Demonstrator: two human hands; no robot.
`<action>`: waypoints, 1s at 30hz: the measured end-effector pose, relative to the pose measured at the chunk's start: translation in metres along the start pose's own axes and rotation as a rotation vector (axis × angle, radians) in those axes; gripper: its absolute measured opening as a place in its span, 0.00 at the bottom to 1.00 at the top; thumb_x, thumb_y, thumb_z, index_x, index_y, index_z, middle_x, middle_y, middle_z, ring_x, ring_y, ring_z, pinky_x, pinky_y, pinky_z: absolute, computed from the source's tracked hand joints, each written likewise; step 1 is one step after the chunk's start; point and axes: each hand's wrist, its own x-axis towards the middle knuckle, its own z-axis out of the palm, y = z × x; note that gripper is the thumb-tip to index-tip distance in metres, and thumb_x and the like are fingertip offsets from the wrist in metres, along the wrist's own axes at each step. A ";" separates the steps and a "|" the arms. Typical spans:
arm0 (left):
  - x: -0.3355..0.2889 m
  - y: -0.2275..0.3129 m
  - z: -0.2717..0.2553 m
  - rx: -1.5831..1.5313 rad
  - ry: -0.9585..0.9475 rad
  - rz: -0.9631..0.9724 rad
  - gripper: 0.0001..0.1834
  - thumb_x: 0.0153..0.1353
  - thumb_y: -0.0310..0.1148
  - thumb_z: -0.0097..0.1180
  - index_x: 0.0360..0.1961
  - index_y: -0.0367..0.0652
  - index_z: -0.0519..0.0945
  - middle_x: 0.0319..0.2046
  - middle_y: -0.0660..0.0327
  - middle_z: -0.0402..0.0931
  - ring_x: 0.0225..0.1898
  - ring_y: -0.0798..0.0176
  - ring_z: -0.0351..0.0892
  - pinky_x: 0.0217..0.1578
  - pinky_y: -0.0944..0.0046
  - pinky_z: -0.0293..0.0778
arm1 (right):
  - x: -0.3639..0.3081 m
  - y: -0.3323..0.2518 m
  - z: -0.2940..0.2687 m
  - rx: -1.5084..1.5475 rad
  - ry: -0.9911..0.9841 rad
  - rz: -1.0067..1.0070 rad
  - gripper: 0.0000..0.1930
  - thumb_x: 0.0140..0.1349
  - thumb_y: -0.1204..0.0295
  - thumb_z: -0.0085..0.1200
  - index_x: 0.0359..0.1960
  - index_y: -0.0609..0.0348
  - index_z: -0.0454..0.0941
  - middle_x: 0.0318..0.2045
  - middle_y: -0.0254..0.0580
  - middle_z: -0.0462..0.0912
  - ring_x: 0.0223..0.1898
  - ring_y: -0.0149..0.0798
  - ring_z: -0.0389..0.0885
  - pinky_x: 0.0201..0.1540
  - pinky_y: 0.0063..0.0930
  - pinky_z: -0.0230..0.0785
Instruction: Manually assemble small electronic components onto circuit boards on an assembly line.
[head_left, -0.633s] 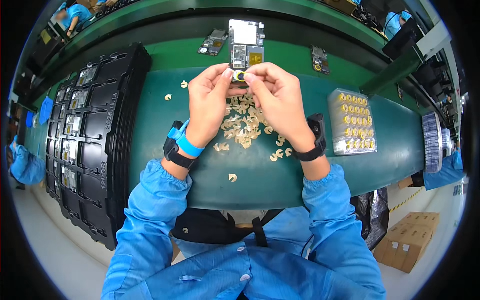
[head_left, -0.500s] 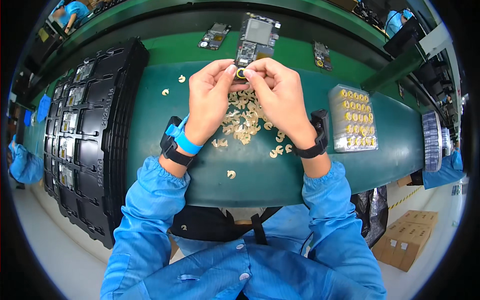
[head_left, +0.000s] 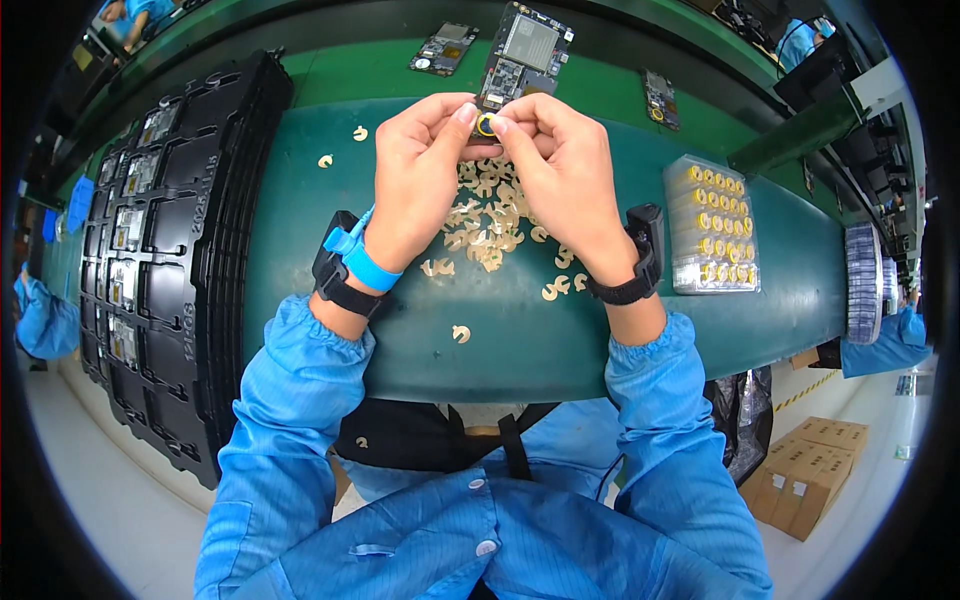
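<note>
A dark circuit board (head_left: 527, 48) stands tilted up between my hands, above the far part of the green mat. At its lower end sits a small round part with a yellow ring (head_left: 486, 125), and both my thumb tips press at it from either side. My left hand (head_left: 418, 155) pinches the board's left side, fingers curled behind. My right hand (head_left: 562, 165) grips the right side the same way; the fingertips behind the board are hidden. Below the hands lies a loose pile of pale C-shaped pieces (head_left: 482, 228), with a few strays around it.
Black trays (head_left: 178, 285) holding boards stand stacked at left. A clear tray (head_left: 682, 245) of yellow-ringed round parts lies at right. Two more boards (head_left: 444, 50) rest apart along the far green strip. Cardboard boxes (head_left: 812, 470) stand on the floor; co-workers' blue sleeves (head_left: 48, 325) show at the sides.
The whole view has shifted slightly, so mat and trays sit higher in the picture. The board leans a little more to the right; both hands keep their hold at the yellow ring.
</note>
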 end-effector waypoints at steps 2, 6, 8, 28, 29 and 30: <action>0.000 0.001 0.000 -0.012 0.000 0.008 0.13 0.76 0.27 0.51 0.51 0.25 0.79 0.43 0.52 0.85 0.41 0.63 0.87 0.44 0.65 0.87 | 0.000 -0.002 0.000 -0.048 -0.003 -0.002 0.06 0.66 0.76 0.60 0.35 0.70 0.81 0.22 0.44 0.83 0.22 0.28 0.80 0.26 0.26 0.71; 0.001 0.000 0.000 -0.021 0.001 0.006 0.14 0.76 0.27 0.51 0.52 0.25 0.79 0.42 0.52 0.85 0.41 0.64 0.87 0.44 0.65 0.87 | 0.000 -0.004 0.000 -0.080 0.011 -0.046 0.06 0.66 0.76 0.60 0.34 0.70 0.82 0.23 0.47 0.84 0.21 0.31 0.81 0.26 0.27 0.71; 0.001 0.000 -0.001 -0.042 -0.028 0.001 0.15 0.75 0.26 0.52 0.54 0.24 0.79 0.45 0.51 0.85 0.43 0.63 0.87 0.45 0.65 0.87 | -0.001 -0.003 -0.001 -0.131 0.025 -0.096 0.06 0.66 0.76 0.61 0.34 0.69 0.81 0.24 0.49 0.85 0.22 0.33 0.82 0.26 0.28 0.72; -0.001 0.002 -0.001 -0.005 -0.093 0.049 0.20 0.74 0.23 0.52 0.64 0.26 0.74 0.53 0.48 0.83 0.49 0.59 0.86 0.54 0.61 0.83 | 0.000 -0.005 -0.004 0.122 0.035 0.062 0.06 0.69 0.78 0.59 0.35 0.70 0.82 0.23 0.32 0.82 0.24 0.17 0.76 0.25 0.17 0.67; -0.001 0.002 -0.001 0.000 -0.090 0.048 0.20 0.74 0.23 0.52 0.65 0.26 0.74 0.52 0.48 0.83 0.49 0.59 0.86 0.54 0.61 0.83 | 0.000 -0.005 -0.005 0.079 0.017 0.060 0.06 0.69 0.78 0.59 0.35 0.70 0.81 0.23 0.32 0.82 0.24 0.18 0.76 0.25 0.17 0.67; 0.000 0.002 -0.001 0.000 -0.093 0.049 0.20 0.74 0.23 0.52 0.65 0.26 0.74 0.52 0.48 0.83 0.49 0.59 0.86 0.54 0.61 0.83 | 0.000 -0.005 -0.005 0.079 0.019 0.059 0.06 0.69 0.78 0.59 0.35 0.70 0.81 0.23 0.32 0.82 0.24 0.18 0.76 0.25 0.17 0.67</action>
